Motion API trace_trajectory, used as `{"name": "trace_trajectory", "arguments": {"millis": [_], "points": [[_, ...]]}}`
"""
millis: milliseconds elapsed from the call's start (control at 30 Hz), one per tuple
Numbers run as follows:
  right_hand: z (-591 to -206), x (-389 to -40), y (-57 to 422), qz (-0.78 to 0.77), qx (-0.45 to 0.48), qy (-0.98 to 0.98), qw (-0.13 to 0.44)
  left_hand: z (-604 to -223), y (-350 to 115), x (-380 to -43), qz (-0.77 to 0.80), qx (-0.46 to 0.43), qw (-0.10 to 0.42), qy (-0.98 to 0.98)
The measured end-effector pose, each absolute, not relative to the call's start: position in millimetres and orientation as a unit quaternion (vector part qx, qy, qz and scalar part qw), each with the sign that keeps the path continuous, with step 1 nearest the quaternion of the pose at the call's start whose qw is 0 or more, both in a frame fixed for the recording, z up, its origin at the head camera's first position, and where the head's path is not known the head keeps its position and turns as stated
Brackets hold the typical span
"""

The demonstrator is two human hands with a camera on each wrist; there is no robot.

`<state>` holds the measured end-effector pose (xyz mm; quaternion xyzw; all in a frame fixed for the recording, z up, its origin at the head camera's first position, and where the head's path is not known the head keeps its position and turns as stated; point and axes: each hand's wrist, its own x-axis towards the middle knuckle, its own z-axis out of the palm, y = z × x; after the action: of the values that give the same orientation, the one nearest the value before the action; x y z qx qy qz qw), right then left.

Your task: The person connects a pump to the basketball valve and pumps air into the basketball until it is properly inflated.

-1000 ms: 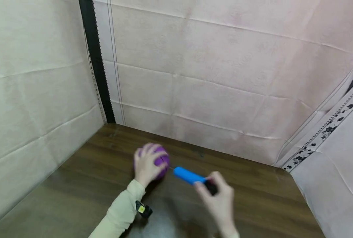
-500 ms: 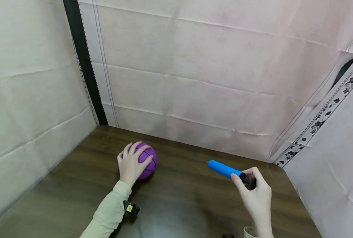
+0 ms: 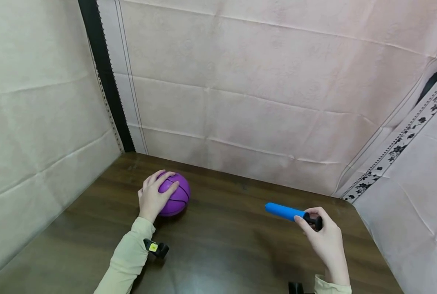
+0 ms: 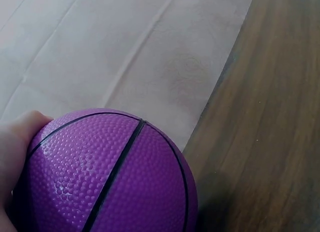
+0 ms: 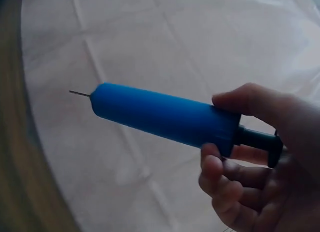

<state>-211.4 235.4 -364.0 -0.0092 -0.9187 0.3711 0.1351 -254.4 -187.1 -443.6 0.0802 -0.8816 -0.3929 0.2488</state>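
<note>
A purple mini basketball (image 3: 176, 199) with black seams sits on the wooden table. My left hand (image 3: 153, 198) holds it from the left, fingers spread and curved over its top and side; the left wrist view shows the ball's pebbled surface (image 4: 145, 187) up close. Off to the right, my right hand (image 3: 326, 239) grips a blue hand pump (image 3: 284, 211) around the end of its barrel by the black handle. In the right wrist view a thin metal needle (image 5: 79, 93) sticks out of the pump's tip, apart from the ball.
The dark wooden tabletop (image 3: 218, 241) ends against a pale cloth back wall (image 3: 222, 102). Similar cloth walls stand at the left (image 3: 38, 122) and right (image 3: 424, 175). A small black camera (image 3: 159, 250) is strapped to the left wrist.
The pump in my right hand has moved right, away from the ball, where its needle end was close against it. The left hand still holds the ball, slightly further left in view.
</note>
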Motion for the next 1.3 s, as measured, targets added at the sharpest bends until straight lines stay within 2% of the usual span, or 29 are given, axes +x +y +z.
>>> {"name": "trace_trajectory", "arguments": {"millis": [167,333,600,967,1300], "points": [[-386.3,-231.2,252.5,0.400,0.021,-0.915,0.050,-445.7,-188.9,-256.1,-0.396,0.060,0.256,-0.880],[-410.5,-246.0,264.1,0.379,0.067,-0.923,0.017,-447.5,-192.3,-258.0,-0.398,0.028,0.259,-0.880],[-445.5,-259.7,267.2,0.305,0.108,-0.945,-0.040,-442.4,-210.6,-254.8,-0.418,-0.026,0.197,-0.886],[-466.6,-265.9,264.4,0.293,0.093,-0.950,-0.058,-433.2,-217.6,-247.9,-0.368,-0.100,0.163,-0.910],[-466.1,-267.5,264.5,0.295,0.093,-0.949,-0.060,-435.2,-217.8,-248.7,-0.351,-0.110,0.179,-0.913]]}}
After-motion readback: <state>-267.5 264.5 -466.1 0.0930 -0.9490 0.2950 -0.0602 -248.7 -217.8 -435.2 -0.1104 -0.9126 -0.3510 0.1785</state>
